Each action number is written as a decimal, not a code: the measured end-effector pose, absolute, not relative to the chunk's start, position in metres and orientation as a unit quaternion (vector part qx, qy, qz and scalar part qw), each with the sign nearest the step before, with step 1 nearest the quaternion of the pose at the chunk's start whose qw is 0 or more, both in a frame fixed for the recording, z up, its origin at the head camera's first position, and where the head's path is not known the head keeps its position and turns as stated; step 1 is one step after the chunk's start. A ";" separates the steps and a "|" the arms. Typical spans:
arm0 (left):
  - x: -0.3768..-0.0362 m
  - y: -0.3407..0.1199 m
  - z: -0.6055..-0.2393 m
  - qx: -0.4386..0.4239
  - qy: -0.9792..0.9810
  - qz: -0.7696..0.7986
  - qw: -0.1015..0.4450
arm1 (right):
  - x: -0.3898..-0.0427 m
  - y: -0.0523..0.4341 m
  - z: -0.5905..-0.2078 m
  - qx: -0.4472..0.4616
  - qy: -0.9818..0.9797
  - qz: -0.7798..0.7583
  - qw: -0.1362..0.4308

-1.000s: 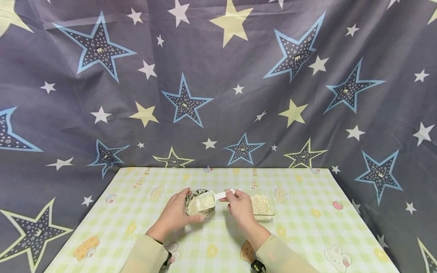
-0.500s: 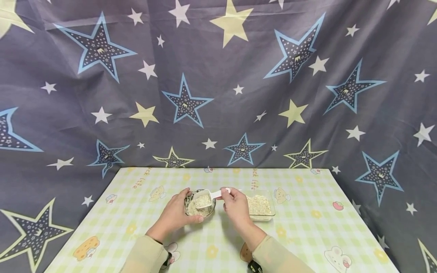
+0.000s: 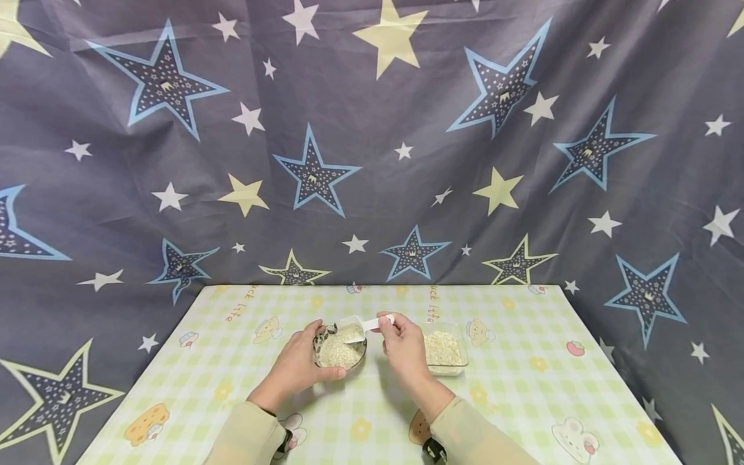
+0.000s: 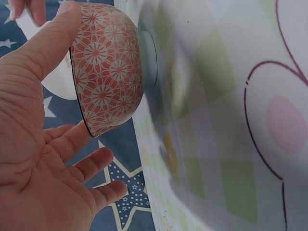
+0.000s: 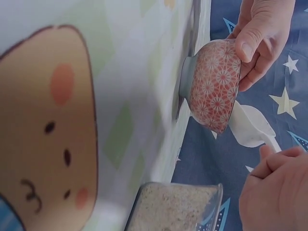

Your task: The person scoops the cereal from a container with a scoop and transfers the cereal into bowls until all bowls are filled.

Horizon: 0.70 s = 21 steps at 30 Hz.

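The left hand (image 3: 302,361) cupped the small round red-and-white patterned ceramic bowl (image 3: 340,347) on the check-clothed desk (image 3: 523,400), thumb and fingers grasping its sides. The right hand (image 3: 403,349) pinched the white plastic scoop (image 3: 356,329), tipped over the bowl. Grain part-filled the bowl; more remained in the clear rectangular container (image 3: 444,352), right.

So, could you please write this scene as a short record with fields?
left hand: holds the patterned bowl by its side
right hand: pinches the handle of the white scoop
white scoop: tilted over the bowl
bowl contents: pale grains
clear container: right of the bowl, holds the same grains
surface: checked tablecloth
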<state>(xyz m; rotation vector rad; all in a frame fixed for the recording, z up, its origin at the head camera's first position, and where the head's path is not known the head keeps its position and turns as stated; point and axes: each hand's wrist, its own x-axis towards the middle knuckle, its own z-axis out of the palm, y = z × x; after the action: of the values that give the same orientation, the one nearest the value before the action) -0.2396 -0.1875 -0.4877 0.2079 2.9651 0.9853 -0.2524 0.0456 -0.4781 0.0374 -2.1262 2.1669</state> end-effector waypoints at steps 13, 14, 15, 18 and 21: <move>-0.239 -0.189 -0.489 0.070 0.947 0.312 0.005 | -0.246 0.062 -0.474 0.047 -0.762 0.636 0.110; -0.239 -0.189 -0.489 0.070 0.947 0.312 0.005 | -0.244 0.064 -0.474 0.053 -0.769 0.627 0.116; -0.239 -0.189 -0.489 0.071 0.948 0.311 0.003 | -0.242 0.065 -0.473 0.062 -0.776 0.615 0.126; -0.240 -0.188 -0.490 0.070 0.948 0.310 0.003 | -0.237 0.070 -0.471 0.092 -0.791 0.585 0.153; -0.240 -0.188 -0.490 0.072 0.949 0.307 -0.001 | -0.231 0.075 -0.472 0.132 -0.801 0.554 0.182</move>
<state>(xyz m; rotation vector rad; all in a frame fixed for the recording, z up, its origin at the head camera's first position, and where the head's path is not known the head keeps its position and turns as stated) -0.2405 -0.1883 -0.4901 0.2257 2.9827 0.9637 -0.2311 0.0750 -0.4716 0.3724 -2.2614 1.5640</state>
